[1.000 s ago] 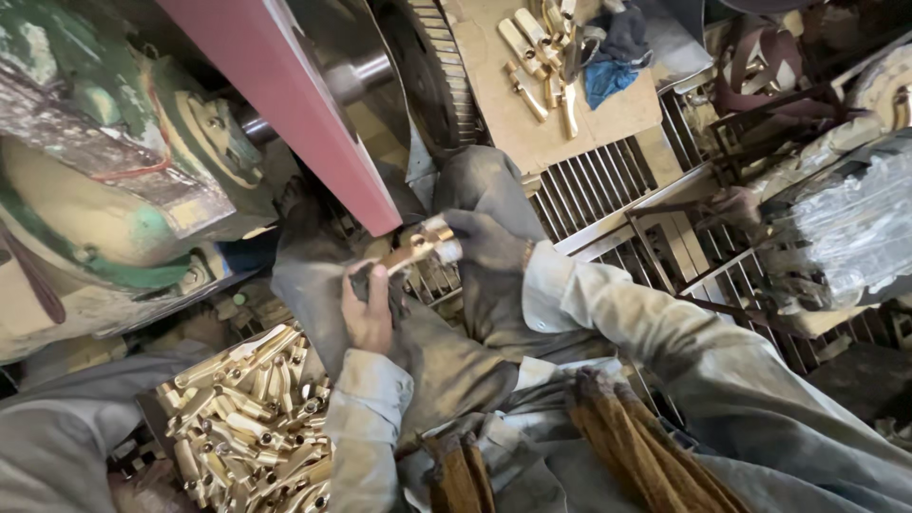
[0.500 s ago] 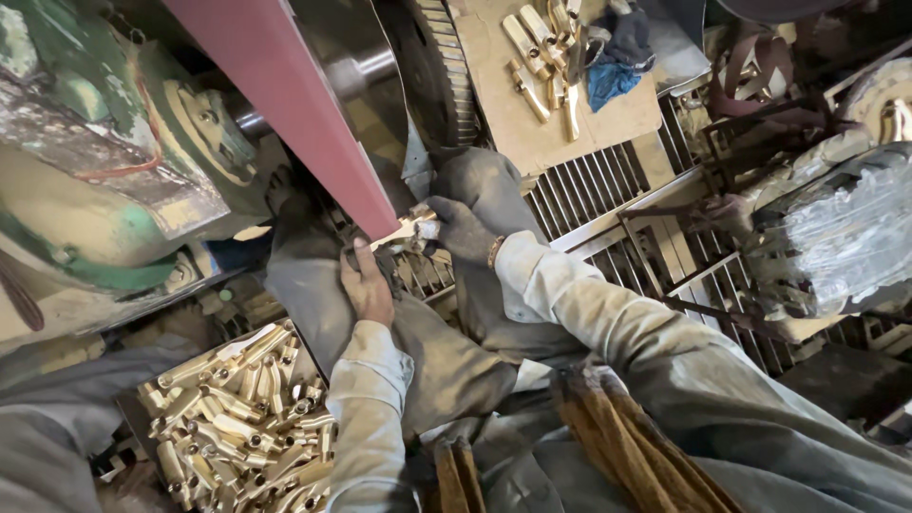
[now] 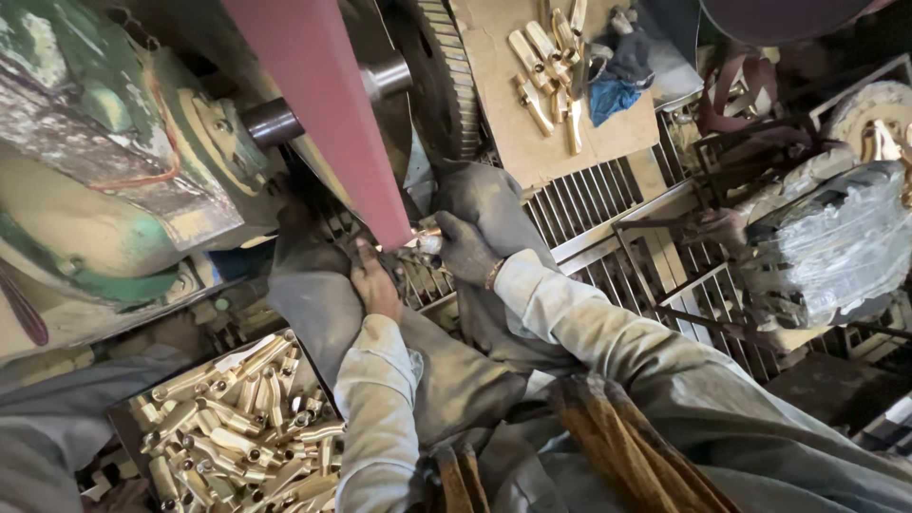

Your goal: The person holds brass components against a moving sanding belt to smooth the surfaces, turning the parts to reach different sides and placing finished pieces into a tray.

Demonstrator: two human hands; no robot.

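Both hands, the left hand [image 3: 373, 285] and the right hand [image 3: 463, 249], press a small brass piece [image 3: 425, 237] against the red belt [image 3: 328, 114], with a tray of brass parts [image 3: 228, 427] at seven o'clock.

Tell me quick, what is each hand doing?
Left hand: closed on the brass piece at the red belt.
Right hand: closed on the same piece.

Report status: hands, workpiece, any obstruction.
Left hand and right hand both gripping a small brass piece against the red sanding belt. Grey cloth draped behind. Nothing blocking.
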